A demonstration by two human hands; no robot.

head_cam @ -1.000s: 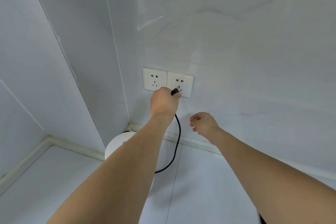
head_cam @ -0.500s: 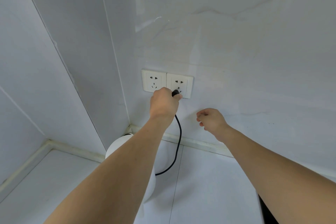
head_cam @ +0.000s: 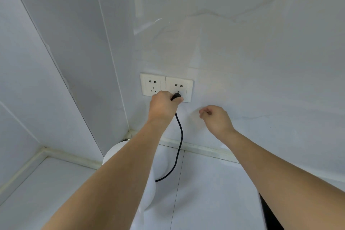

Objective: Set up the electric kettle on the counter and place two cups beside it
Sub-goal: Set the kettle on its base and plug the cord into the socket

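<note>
A: What surrounded the work, and what stood in the way?

B: A pale marbled wall [head_cam: 242, 46] filled the upper frame, meeting a side wall [head_cam: 46, 61] at a corner left of centre. Two white sockets sat side by side at centre: the left socket [head_cam: 152, 84] bare, the right socket [head_cam: 179, 89] partly hidden by the left hand [head_cam: 162, 105]. The left forearm crossed the lower middle of the frame and hid much of the kettle [head_cam: 149, 179] beneath it.

A: And the edges and open room?

B: A caulked seam ran along the foot of the back wall. The counter [head_cam: 214, 192] lay open at lower centre and lower left; a dark edge showed at the lower right corner, though what it was could not be told.

A: The kettle itself?

B: White and rounded, it stood on the counter near the corner, below the sockets. Its black cord [head_cam: 179, 142] curved up from beside the body to a black plug [head_cam: 176, 96] at the right socket; whether the plug was fully seated could not be told.

A: The fingers?

B: The left hand's fingers were curled around the plug, gripping it against the socket face. The right hand [head_cam: 216, 118] hung near the wall, right of the cord and apart from it, fingers loosely curled with thumb and forefinger close, holding nothing visible.
</note>
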